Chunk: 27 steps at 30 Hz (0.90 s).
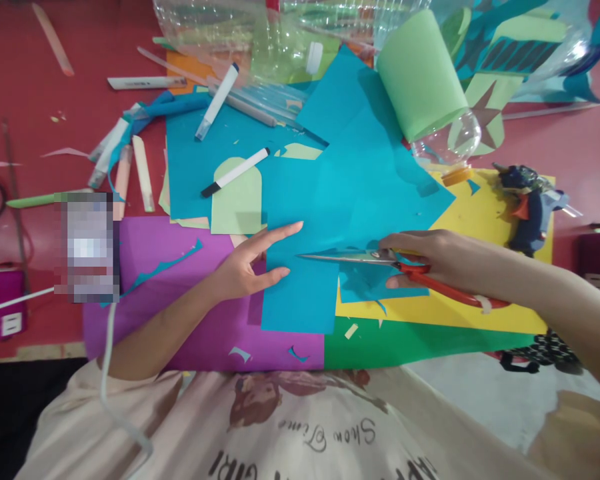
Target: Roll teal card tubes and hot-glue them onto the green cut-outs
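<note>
My right hand (425, 250) grips a pair of scissors (355, 256) with red handles. The blades point left over a blue sheet of paper (300, 300) and look closed or nearly so. My left hand (245, 267) is at the left edge of that sheet, thumb and fingers spread, with nothing in its grasp. Below the blades lies a smaller blue paper piece (365, 287). A pale green arched paper piece (237, 200) lies above my left hand, with a black-and-white marker (236, 172) across it.
Purple (195, 333), yellow (480, 313) and green sheets (405, 343) cover the near table. A green-wrapped bottle (420, 80) lies at the upper right, a glue gun (527, 213) at the right. A phone (90, 247) with a white cable, markers and paper scraps are on the left.
</note>
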### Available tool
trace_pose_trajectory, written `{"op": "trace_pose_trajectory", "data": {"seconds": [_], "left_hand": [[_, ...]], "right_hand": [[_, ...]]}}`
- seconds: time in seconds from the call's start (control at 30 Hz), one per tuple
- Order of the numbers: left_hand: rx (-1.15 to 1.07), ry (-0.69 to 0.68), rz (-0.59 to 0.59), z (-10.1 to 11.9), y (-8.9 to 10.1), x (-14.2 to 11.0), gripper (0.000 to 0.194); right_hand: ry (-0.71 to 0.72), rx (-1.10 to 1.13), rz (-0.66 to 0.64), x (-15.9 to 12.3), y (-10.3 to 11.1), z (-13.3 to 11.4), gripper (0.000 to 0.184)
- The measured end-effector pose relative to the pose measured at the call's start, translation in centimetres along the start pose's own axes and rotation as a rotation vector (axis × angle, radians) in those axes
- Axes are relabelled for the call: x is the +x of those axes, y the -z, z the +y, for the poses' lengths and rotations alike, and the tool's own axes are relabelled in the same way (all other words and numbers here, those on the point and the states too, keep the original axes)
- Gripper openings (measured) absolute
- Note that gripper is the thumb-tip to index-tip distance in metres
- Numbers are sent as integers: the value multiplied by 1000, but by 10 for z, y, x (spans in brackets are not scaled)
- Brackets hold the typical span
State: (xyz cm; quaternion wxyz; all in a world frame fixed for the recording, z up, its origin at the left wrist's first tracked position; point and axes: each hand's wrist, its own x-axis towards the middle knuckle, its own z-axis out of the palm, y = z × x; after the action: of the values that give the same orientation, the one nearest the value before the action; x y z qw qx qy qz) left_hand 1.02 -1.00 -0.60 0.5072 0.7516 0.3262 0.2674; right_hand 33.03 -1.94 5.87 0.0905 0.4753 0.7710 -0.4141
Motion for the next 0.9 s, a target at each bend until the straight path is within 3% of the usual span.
{"op": "trace_pose_trajectory", "data": {"seconds": [0.63,0.9], "left_hand": [[3,88,31,0,-3,2,60],[-40,100,20,0,-4,3,61]], "right_hand": [[-3,-81,-13,-1,3,-10,64],[45,-141,98,3,1,-2,79]]}}
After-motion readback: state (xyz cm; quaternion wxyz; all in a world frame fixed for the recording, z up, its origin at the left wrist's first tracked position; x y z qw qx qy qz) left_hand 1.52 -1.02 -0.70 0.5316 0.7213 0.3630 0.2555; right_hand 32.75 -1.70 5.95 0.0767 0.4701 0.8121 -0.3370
